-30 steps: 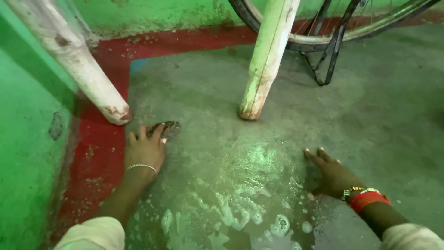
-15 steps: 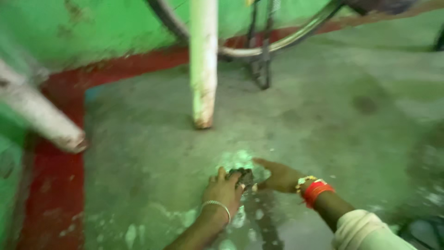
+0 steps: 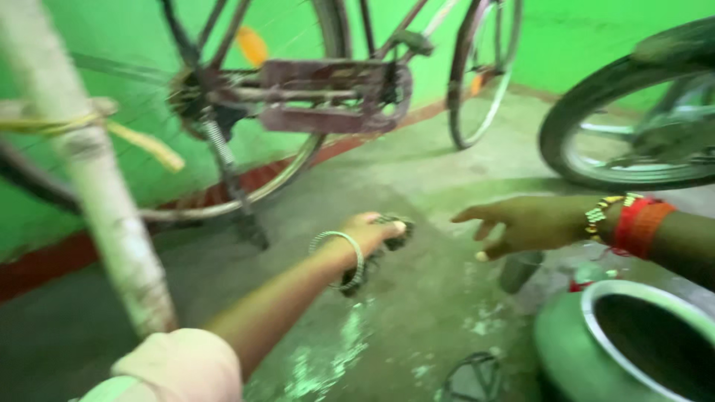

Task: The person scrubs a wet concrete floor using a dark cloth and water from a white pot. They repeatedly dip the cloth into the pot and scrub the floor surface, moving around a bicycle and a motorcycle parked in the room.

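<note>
So, left hand (image 3: 370, 232) out over the floor, fingers curled shut around a dark wet rag (image 3: 387, 237), probably a scrubbing cloth but too blurry to swear by. Rag bunched up in the fist, lifted above the concrete near the middle of the view, long axis running from upper right at the fingertips down-left under the wrist, dangling end just past the silver bangle (image 3: 345, 253). Right hand (image 3: 521, 222) just beside it, empty, fingers spread apart and pointing left toward the rag, not touching it; red and beaded bangles (image 3: 629, 219) on that wrist.

Underneath: grey concrete floor (image 3: 417, 171), wet, soapy streaks closest to the camera. Bright green walls (image 3: 596, 37) all round, red painted strip along the base.

Around: bicycle (image 3: 298, 89) parked against the wall right behind the left hand, kickstand down. Second wheel (image 3: 633, 126) at the right edge. Pale wooden post (image 3: 97, 193) slanting through the left foreground. Green metal pot (image 3: 625, 342) bottom right, open mouth up, directly below the right forearm.
</note>
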